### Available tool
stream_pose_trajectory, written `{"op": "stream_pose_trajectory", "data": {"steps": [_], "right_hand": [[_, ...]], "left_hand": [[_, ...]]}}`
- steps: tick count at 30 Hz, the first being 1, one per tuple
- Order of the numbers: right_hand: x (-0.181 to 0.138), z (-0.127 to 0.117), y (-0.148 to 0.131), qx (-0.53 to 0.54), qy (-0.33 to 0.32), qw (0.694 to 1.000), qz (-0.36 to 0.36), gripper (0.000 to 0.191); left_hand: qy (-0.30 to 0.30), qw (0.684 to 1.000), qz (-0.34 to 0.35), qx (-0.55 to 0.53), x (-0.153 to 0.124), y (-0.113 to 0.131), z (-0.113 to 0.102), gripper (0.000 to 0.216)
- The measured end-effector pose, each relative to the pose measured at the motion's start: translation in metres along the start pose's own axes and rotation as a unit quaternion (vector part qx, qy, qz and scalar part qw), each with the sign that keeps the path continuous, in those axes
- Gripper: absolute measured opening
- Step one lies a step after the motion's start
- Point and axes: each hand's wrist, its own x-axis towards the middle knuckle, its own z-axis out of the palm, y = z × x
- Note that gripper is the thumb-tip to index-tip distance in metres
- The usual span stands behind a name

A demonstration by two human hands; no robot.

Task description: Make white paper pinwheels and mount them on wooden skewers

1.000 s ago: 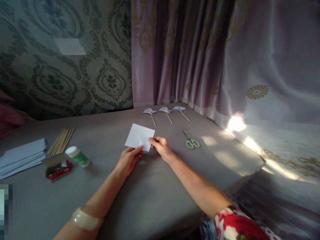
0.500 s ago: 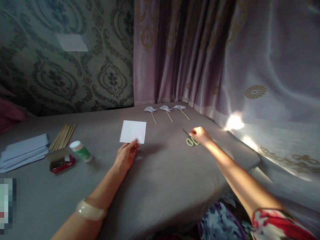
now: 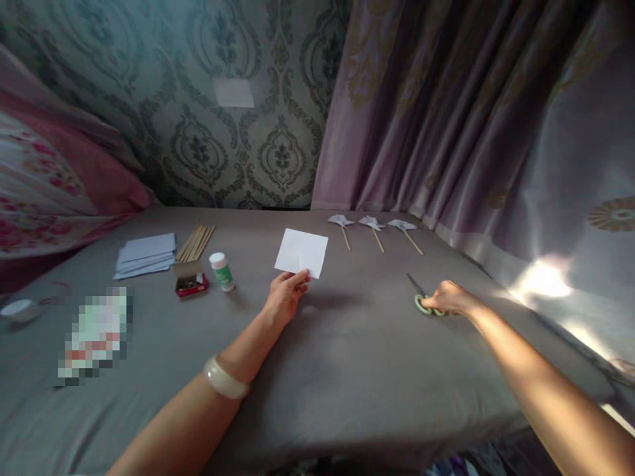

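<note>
A white square of paper is pinched by its lower edge between the thumb and fingers of my left hand, held up a little over the table. On the right, the curled fingers of my right hand grip the pale green handles of a pair of scissors. The blades point away to the upper left, close to the cloth. Behind them, paper pinwheels on sticks lie in a row.
To the left are a stack of white paper, wooden sticks, a small red box and a white-and-green bottle. A blurred-out object lies nearer me. A curtain borders the right side.
My right hand has come down onto the scissors' handles and closed on them. My left hand still holds the paper. The view has turned left, showing more of the table's left side.
</note>
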Motion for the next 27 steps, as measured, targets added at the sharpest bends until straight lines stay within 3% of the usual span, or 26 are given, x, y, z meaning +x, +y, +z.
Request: {"op": "stream_pose_trajectory", "data": {"steps": [3, 5, 8, 12, 17, 20, 22, 25, 27], "right_hand": [[-0.002, -0.001, -0.005, 0.086, -0.002, 0.996, 0.016, 0.035], [-0.006, 0.000, -0.016, 0.245, -0.009, 0.969, -0.013, 0.029], [-0.016, 0.002, -0.047, 0.491, -0.027, 0.862, -0.122, 0.025], [-0.040, 0.005, -0.113, 0.621, -0.140, 0.730, -0.248, 0.026], [-0.070, 0.015, -0.182, 0.651, -0.254, 0.656, -0.285, 0.044], [-0.080, 0.030, -0.195, 0.656, -0.223, 0.654, -0.304, 0.053], [-0.083, 0.039, -0.193, 0.618, -0.189, 0.694, -0.317, 0.058], [-0.088, 0.047, -0.185, 0.480, -0.160, 0.781, -0.367, 0.065], [-0.093, 0.047, -0.182, 0.408, -0.161, 0.806, -0.397, 0.066]], "left_hand": [[-0.007, 1.000, 0.006, -0.010, -0.002, 0.001, 0.000, 0.026], [-0.011, 1.000, 0.002, -0.018, -0.004, 0.003, 0.001, 0.026], [-0.011, 0.999, -0.007, -0.036, -0.008, 0.007, 0.003, 0.023], [-0.014, 0.999, 0.009, -0.048, -0.013, 0.014, 0.007, 0.019], [-0.008, 0.999, 0.028, -0.031, -0.017, 0.025, 0.008, 0.024], [-0.003, 0.999, 0.040, -0.029, -0.019, 0.031, 0.008, 0.026], [0.008, 0.998, 0.047, -0.031, -0.020, 0.036, 0.008, 0.025], [0.033, 0.997, 0.060, -0.025, -0.022, 0.041, 0.008, 0.025], [0.038, 0.997, 0.072, -0.014, -0.023, 0.043, 0.008, 0.026]]}}
